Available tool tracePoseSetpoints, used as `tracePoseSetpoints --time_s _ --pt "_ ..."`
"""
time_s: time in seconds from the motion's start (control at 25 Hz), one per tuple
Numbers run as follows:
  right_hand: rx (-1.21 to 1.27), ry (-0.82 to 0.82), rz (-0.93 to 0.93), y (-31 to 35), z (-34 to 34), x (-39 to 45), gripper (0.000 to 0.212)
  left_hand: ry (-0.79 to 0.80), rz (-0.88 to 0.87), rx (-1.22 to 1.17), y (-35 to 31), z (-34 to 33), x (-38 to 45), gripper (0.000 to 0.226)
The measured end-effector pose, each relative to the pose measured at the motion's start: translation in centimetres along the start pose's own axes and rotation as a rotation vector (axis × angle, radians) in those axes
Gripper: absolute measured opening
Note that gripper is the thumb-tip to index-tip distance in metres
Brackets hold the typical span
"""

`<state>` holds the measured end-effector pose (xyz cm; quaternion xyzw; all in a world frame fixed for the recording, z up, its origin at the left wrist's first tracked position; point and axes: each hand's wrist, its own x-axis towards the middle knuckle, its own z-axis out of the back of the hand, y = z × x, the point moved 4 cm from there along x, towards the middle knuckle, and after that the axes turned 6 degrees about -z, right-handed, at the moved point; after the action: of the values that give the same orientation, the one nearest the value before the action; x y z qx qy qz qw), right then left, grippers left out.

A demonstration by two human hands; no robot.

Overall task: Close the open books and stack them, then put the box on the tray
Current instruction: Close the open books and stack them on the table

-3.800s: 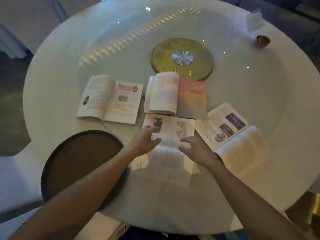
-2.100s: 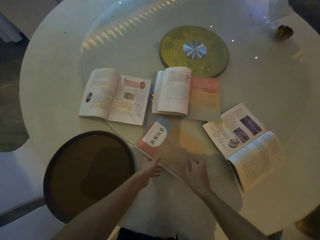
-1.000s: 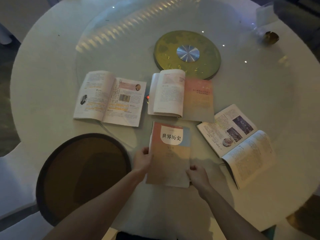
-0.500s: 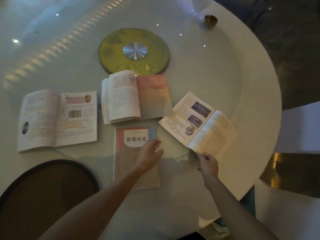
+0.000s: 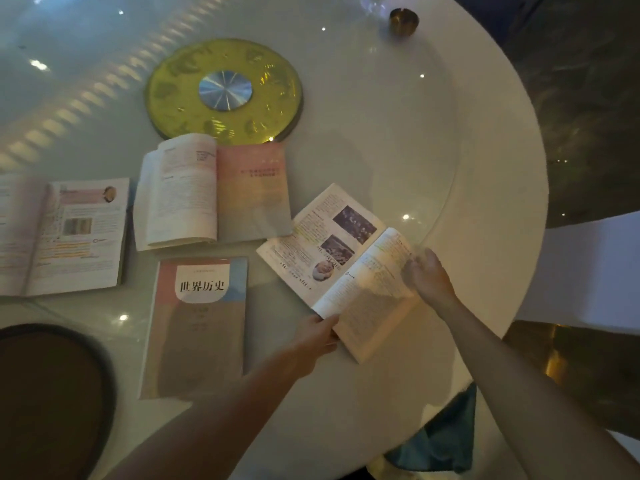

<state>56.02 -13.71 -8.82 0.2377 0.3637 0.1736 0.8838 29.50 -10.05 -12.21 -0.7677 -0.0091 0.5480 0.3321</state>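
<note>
Both hands on the right-hand open book [image 5: 341, 268], which lies angled on the round white tabletop [image 5: 450, 150] near its right edge. Left hand [image 5: 317, 336] at the book's near corner by the spine, fingers [image 5: 329, 322] closed on the lower edge, looks like a pinch on the pages. Right hand [image 5: 429, 275] at the outer edge of the right-hand page, which is lifted and curved up off the tabletop; hand is motion-blurred, so can't tell whether those fingers are gripping the page or just resting against it. Closed book [image 5: 197, 325] with a pink/blue cover and a white title patch lies flat just left of the left hand, cover up, nothing on top of it. Behind it, a second open book [image 5: 211, 192], thick page block on the left, pinkish page on the right, its far edge overlapping the yellow disc [image 5: 223, 90] with the silver hub at the tabletop centre. Third open book [image 5: 64, 233] further left, partly cut off by the frame. Dark round tray [image 5: 52, 393] at bottom left, nothing visible on the part in view. Small brass-coloured cup [image 5: 403, 20] at the far rim. Box not visible in this view.
</note>
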Motion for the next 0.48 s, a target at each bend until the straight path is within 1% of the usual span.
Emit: tracePoseSetpoints --time_s 0.04,0.08,0.12,0.16,0.24,0.28,0.4,0.48 --pt "-0.035 0.041 -0.083 -0.4 0.2 0.8 0.054 0.016 -0.008 -0.079 0.1 -0.4 -0.3 0.028" --pt "-0.081 0.07 -0.115 -0.7 0.4 1.4 0.056 0.029 -0.012 -0.17 0.0 -0.5 -0.7 0.026" --pt "-0.092 0.085 -0.12 -1.0 0.6 1.7 0.05 0.019 -0.009 -0.262 -0.2 -0.2 -1.1 0.025" --pt "-0.04 0.101 -0.118 -1.0 0.8 1.8 0.04 -0.013 0.0 -0.345 -0.5 0.4 -1.4 0.025" --pt "0.181 0.155 -0.142 -0.5 1.5 1.9 0.017 -0.07 0.011 -0.442 -1.3 2.2 -1.9 0.022" --pt "0.273 0.189 -0.144 0.1 2.0 2.0 0.012 -0.078 0.007 -0.454 -1.6 3.0 -2.1 0.021" --pt "0.483 0.306 -0.106 3.1 2.6 2.7 0.022 -0.102 -0.046 -0.456 -2.7 4.6 -2.1 0.024" --pt "0.556 0.383 -0.097 5.4 1.6 3.4 0.015 -0.132 -0.093 -0.559 -3.2 4.9 -1.7 0.032"
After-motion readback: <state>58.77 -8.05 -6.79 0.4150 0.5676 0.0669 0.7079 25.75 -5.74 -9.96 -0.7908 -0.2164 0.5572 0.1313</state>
